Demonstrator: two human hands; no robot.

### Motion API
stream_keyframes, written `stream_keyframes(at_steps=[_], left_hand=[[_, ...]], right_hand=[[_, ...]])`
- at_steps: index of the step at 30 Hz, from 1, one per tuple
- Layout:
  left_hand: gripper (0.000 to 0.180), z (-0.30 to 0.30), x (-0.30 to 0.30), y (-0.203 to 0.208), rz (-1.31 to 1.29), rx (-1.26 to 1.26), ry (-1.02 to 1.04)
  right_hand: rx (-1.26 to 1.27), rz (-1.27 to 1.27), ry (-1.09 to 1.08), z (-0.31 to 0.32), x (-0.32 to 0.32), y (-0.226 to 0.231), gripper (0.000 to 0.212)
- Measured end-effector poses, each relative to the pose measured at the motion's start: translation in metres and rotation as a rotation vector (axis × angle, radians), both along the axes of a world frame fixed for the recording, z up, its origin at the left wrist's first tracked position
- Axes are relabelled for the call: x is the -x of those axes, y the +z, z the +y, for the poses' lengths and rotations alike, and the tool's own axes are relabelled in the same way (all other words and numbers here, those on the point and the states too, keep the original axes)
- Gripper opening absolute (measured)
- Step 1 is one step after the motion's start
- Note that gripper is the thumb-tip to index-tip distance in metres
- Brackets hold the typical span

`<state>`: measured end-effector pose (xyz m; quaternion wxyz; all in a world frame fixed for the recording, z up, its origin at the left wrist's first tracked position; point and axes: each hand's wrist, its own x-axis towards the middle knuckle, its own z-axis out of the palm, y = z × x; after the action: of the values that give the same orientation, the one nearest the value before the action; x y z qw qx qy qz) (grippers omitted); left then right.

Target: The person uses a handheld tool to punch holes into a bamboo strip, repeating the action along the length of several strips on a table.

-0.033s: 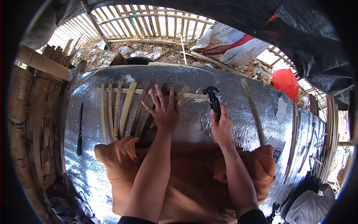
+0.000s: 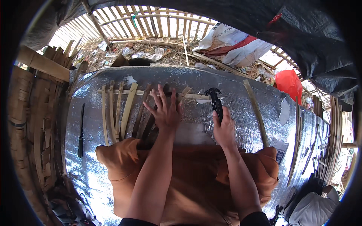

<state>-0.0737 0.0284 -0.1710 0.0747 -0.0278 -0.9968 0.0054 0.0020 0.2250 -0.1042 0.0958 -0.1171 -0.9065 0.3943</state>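
Observation:
My left hand lies with fingers spread over the bamboo slats, palm down, hiding the part beneath it. Several upright slats, among them a pale one, meet a long crosswise bamboo strip near their far ends. My right hand is closed around the handle of a black claw hammer. The hammer's head is beside the right end of the crosswise strip; whether they touch I cannot tell. Brown cloth lies under my forearms.
A silver foil sheet covers the work surface. At the left lies a knife with a black handle. A single bamboo slat rests to the right. Beyond the far edge are a red plastic bag, a white sack and a bamboo fence.

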Motion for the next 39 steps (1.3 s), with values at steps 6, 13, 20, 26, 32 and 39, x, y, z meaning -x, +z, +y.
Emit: stream_keyframes(at_steps=[6, 13, 20, 26, 32, 39], left_hand=[[0.061, -0.002, -0.001, -0.003, 0.055, -0.031, -0.02], [0.062, 0.01, -0.007, -0.003, -0.048, -0.001, 0.069], [0.059, 0.008, -0.01, 0.0, -0.043, 0.0, 0.059], [0.058, 0.009, -0.01, 0.001, -0.046, 0.021, 0.046], [0.057, 0.015, -0.014, 0.001, -0.097, -0.001, 0.069], [0.058, 0.017, -0.012, 0.003, -0.117, 0.032, 0.102]], right_hand=[[0.043, 0.084, 0.0, 0.0, 0.006, -0.01, 0.026], [-0.05, -0.037, 0.037, -0.004, 0.006, -0.013, 0.028], [0.044, 0.038, 0.021, -0.003, 0.009, -0.004, 0.026], [0.061, 0.078, 0.008, 0.0, 0.009, -0.004, 0.025], [-0.092, -0.036, 0.036, -0.003, -0.001, -0.009, 0.031], [-0.276, 0.023, 0.086, -0.008, -0.008, -0.021, 0.036]])
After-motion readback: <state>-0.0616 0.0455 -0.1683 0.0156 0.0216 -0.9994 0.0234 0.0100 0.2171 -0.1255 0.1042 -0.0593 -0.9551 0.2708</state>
